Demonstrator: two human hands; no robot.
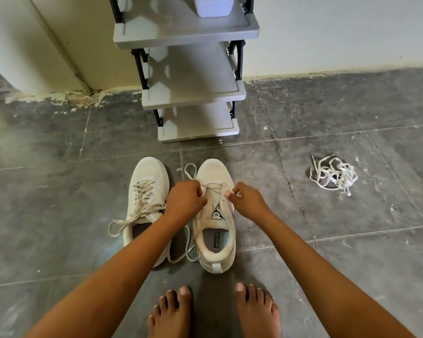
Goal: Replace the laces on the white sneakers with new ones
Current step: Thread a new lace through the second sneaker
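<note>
- The left hand (185,201) has its grip closed, fingers curled round the cream flat lace (215,185) at the left edge of the shoe's throat.
- The right hand (248,202) has its grip pinched together on the same lace at the opposite edge, so a short stretch runs across the throat between the two hands.
- Both hands work over the right-side white low-top sneaker (215,240), which stands on the grey tiled floor (59,215), toe pointing away.
- Two sneakers stand side by side, near each other — the left-side white low-top sneaker (148,189) is laced up to the top, and its ends trail onto the floor in loops.
- The right-side sneaker is laced only low down: its tongue with a black printed logo lies bare, the insole lettering shows, and one strand falls to the floor between the shoes.
- One loose tangle of white flat laces (333,174) lies on the floor, well apart to the right.
- Two bare feet (171,313) stand just behind the sneakers.
- One grey plastic shoe rack (193,93) with three visible shelves stands against the wall; the top shelf carries one white box (213,7).
</note>
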